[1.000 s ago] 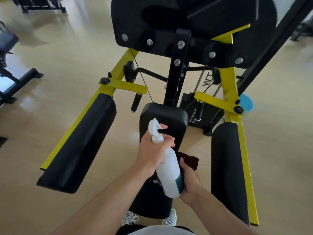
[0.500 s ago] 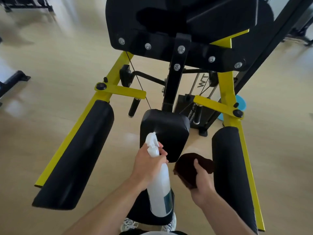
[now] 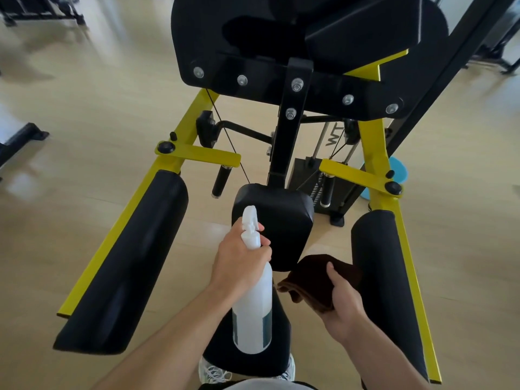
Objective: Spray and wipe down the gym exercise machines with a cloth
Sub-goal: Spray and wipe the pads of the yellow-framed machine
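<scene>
A yellow and black exercise machine fills the view, with a small black centre pad [image 3: 277, 218] below a large black backrest [image 3: 281, 38]. My left hand [image 3: 239, 260] grips the neck of a white spray bottle [image 3: 253, 308], nozzle pointing at the centre pad. My right hand [image 3: 342, 302] holds a folded dark brown cloth [image 3: 312, 280] just right of the bottle, between the centre pad and the right arm pad [image 3: 385, 282]. A long left arm pad [image 3: 126, 266] lies on a yellow bar. A lower black pad [image 3: 222, 353] is partly hidden behind the bottle.
Light wooden floor surrounds the machine. The weight stack [image 3: 315, 175] and cables stand behind the centre pad. A blue round object [image 3: 398, 173] sits on the floor behind the right yellow post. Other black equipment [image 3: 19, 139] stands at the left edge and top corners. My white shoes [image 3: 213, 372] show below.
My right hand has drawn the cloth out from behind the bottle and moved it right, beside the right arm pad. The bottle stays aimed at the centre pad; the view shifted slightly.
</scene>
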A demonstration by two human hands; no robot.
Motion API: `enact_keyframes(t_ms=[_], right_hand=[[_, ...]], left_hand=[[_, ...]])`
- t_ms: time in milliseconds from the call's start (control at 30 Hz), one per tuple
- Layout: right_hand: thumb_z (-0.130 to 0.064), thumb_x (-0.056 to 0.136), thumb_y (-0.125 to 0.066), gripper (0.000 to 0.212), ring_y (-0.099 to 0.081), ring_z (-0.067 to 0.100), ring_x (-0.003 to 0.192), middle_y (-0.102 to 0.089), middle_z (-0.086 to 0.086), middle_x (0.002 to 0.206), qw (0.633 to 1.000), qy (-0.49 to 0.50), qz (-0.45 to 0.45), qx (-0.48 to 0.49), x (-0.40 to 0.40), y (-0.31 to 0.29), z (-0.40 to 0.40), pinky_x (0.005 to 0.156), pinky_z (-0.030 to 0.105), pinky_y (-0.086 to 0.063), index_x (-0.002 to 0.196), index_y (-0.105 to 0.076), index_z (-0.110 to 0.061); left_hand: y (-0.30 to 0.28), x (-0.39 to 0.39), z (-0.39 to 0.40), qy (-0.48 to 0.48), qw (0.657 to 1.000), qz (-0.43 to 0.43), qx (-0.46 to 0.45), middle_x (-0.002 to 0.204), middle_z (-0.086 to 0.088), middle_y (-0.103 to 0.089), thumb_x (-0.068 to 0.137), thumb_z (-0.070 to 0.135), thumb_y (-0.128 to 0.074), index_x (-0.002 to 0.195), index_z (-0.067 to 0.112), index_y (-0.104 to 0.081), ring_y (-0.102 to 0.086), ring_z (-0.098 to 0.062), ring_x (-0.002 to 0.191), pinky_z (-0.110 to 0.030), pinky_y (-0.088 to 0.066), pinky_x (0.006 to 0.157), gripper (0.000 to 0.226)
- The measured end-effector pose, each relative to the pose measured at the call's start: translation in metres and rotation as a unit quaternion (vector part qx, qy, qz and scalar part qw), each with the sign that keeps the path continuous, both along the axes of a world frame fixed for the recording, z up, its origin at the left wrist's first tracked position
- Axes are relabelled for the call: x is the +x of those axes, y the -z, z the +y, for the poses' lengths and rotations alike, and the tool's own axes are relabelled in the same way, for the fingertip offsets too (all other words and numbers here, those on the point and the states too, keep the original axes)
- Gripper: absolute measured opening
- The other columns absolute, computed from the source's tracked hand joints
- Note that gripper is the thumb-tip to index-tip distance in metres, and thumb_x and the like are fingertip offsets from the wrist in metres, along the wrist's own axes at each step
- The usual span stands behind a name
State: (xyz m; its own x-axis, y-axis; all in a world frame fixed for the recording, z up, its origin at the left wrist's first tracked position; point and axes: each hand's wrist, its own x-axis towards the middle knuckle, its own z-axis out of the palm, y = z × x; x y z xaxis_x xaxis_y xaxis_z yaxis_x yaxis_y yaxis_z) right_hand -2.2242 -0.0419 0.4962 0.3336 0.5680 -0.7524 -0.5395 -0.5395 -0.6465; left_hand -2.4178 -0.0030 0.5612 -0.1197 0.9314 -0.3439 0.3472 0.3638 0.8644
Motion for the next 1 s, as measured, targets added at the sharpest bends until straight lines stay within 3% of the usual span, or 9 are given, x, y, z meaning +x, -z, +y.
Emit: enact_keyframes(t_ms=[100,267,433,800,1000], right_hand=[[-0.030,0.098,-0.070,0.043,-0.071,0.039,0.099,-0.071,0.019,0.115,1.000,-0.005,0.000,0.001,0.000,-0.005,0.002,0.073,0.045,-0.059,0.134,-0.056,-0.013],[-0.030,0.099,-0.068,0.040,-0.068,0.039,0.104,-0.069,0.019,0.116,1.000,-0.007,0.008,-0.003,0.006,-0.010,0.005,0.089,0.048,-0.057,0.132,-0.055,-0.012],[-0.032,0.099,-0.068,0.023,-0.068,0.040,0.104,-0.070,0.019,0.110,1.000,-0.011,0.007,-0.012,0.014,-0.011,0.004,0.104,0.053,-0.053,0.110,-0.060,-0.012],[-0.034,0.095,-0.073,0.049,-0.073,0.039,0.103,-0.074,0.019,0.114,1.000,-0.010,0.006,-0.012,0.016,-0.002,-0.005,0.100,0.054,-0.056,0.135,-0.056,-0.010],[-0.029,0.097,-0.072,0.045,-0.070,0.039,0.107,-0.071,0.019,0.117,1.000,-0.012,0.015,-0.023,0.016,-0.001,-0.011,0.101,0.053,-0.055,0.134,-0.055,-0.011]], left_hand=[[0.001,0.003,0.001,0.026,0.999,0.016,-0.014,0.093,0.008,-0.072,0.081,0.019,-0.071,0.100,0.036,-0.058,-0.073,-0.018,0.087,-0.038,-0.060,0.081,0.028],[0.002,0.013,-0.005,0.074,0.997,0.032,0.005,0.089,0.011,-0.071,0.084,0.017,-0.071,0.103,0.035,-0.059,-0.071,-0.013,0.087,-0.032,-0.057,0.080,0.029],[0.007,0.018,-0.006,0.107,0.992,0.068,0.020,0.088,0.011,-0.071,0.082,0.019,-0.072,0.096,0.033,-0.060,-0.070,-0.012,0.084,-0.032,-0.060,0.078,0.023],[0.022,0.027,-0.013,0.188,0.975,0.105,0.058,0.092,0.015,-0.069,0.088,0.019,-0.071,0.108,0.034,-0.056,-0.067,-0.007,0.086,-0.022,-0.054,0.075,0.029],[0.069,0.019,-0.022,0.223,0.961,0.163,0.033,0.089,0.010,-0.062,0.095,0.030,-0.066,0.117,0.030,-0.052,-0.064,-0.012,0.079,-0.026,-0.055,0.070,0.026]])
